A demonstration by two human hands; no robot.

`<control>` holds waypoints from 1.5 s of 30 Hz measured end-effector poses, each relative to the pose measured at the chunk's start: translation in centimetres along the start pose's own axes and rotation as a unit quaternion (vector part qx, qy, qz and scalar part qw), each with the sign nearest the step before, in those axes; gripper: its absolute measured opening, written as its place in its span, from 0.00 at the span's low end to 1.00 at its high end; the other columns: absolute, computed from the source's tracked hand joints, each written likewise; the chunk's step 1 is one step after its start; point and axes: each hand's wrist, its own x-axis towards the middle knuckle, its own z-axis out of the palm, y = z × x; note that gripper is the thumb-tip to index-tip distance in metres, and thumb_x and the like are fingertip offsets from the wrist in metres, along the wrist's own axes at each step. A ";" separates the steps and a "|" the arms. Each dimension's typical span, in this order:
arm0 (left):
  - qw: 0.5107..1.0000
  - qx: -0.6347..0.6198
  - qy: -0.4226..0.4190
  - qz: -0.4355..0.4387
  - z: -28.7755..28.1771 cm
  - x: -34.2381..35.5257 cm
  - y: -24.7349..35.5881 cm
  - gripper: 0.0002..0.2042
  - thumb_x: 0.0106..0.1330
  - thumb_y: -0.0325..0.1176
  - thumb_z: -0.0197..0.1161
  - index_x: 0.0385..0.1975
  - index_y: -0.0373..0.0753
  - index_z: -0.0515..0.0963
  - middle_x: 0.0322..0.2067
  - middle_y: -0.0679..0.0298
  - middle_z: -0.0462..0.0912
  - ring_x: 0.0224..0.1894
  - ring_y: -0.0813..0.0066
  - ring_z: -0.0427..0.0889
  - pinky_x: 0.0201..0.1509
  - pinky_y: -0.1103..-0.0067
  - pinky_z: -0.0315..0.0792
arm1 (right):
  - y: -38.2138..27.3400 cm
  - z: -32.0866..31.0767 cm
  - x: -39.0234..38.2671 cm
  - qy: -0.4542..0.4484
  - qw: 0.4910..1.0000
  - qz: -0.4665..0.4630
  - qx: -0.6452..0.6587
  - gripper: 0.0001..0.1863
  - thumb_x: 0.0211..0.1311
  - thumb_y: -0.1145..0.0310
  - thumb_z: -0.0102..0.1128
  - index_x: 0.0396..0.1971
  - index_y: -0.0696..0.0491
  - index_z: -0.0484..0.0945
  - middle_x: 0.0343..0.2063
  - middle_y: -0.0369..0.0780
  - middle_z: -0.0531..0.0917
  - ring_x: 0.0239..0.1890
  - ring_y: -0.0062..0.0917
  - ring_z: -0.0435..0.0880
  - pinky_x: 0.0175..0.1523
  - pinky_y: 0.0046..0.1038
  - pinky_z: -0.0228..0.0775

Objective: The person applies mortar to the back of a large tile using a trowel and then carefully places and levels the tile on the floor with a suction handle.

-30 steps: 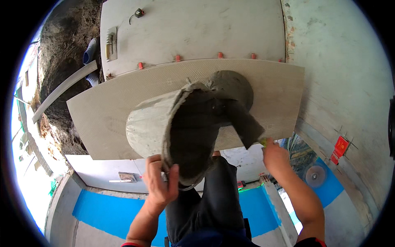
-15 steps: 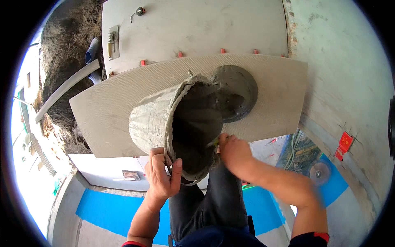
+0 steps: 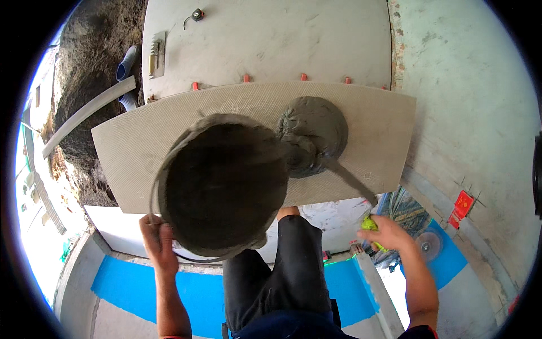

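Observation:
My left hand [image 3: 160,240] is closed at the near left side of a mortar-caked bucket [image 3: 262,240], by its rim and wire handle. The bucket's mouth faces up at me, its inside dark with grey mortar. In my right hand [image 3: 389,233] is a trowel [image 3: 370,223] with a yellow-green grip. Its mortar-coated blade reaches to the edge of a wet mortar heap [image 3: 319,121]. That heap sits right of the bucket on the textured back of a large tile [image 3: 384,135].
Beyond stands another large pale tile [image 3: 316,39] with red clips [image 3: 247,78] along its edge, a notched trowel [image 3: 157,55] and a tape measure [image 3: 197,14] on it. Left are rough soil [image 3: 90,51] and boots [image 3: 127,63]. A red packet [image 3: 463,204] lies right.
The bucket has moved left and turned its mouth more upward. My right hand has drawn the trowel out of it, toward the right. The mortar heap on the tile is fuller.

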 end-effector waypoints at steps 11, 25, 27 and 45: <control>0.984 -0.149 0.078 -0.059 -9.1 4.8 -10.2 0.16 0.74 0.42 0.43 0.43 0.35 0.72 0.32 0.69 0.73 0.33 0.81 0.68 0.40 0.82 0.63 | -1.4 8.0 7.8 0.164 0.908 -0.086 0.377 0.22 0.66 0.49 0.50 0.29 0.56 0.69 0.14 0.38 0.74 0.16 0.25 0.76 0.22 0.29 0.66; 0.998 0.021 0.048 0.044 2.7 1.2 2.3 0.12 0.67 0.37 0.57 0.39 0.34 0.70 0.19 0.59 0.70 0.19 0.70 0.68 0.26 0.76 0.65 | -14.8 1.0 2.8 0.463 0.641 -0.348 -0.504 0.19 0.50 0.54 0.64 0.30 0.54 0.73 0.28 0.42 0.77 0.29 0.37 0.79 0.32 0.34 0.69; 0.997 -0.009 0.062 0.056 3.2 1.4 2.3 0.12 0.66 0.37 0.58 0.39 0.34 0.70 0.18 0.60 0.69 0.19 0.70 0.68 0.26 0.76 0.65 | -14.2 -2.2 5.2 0.468 0.606 -0.398 -0.505 0.19 0.49 0.54 0.64 0.30 0.54 0.73 0.28 0.42 0.77 0.28 0.38 0.79 0.32 0.34 0.69; 0.973 -0.184 0.140 0.010 4.5 3.6 3.9 0.13 0.66 0.34 0.60 0.41 0.32 0.70 0.22 0.72 0.68 0.26 0.87 0.62 0.29 0.88 0.57 | 1.8 9.2 11.1 0.219 0.934 -0.284 -0.001 0.29 0.61 0.41 0.47 0.31 0.58 0.72 0.14 0.45 0.72 0.19 0.37 0.76 0.26 0.34 0.64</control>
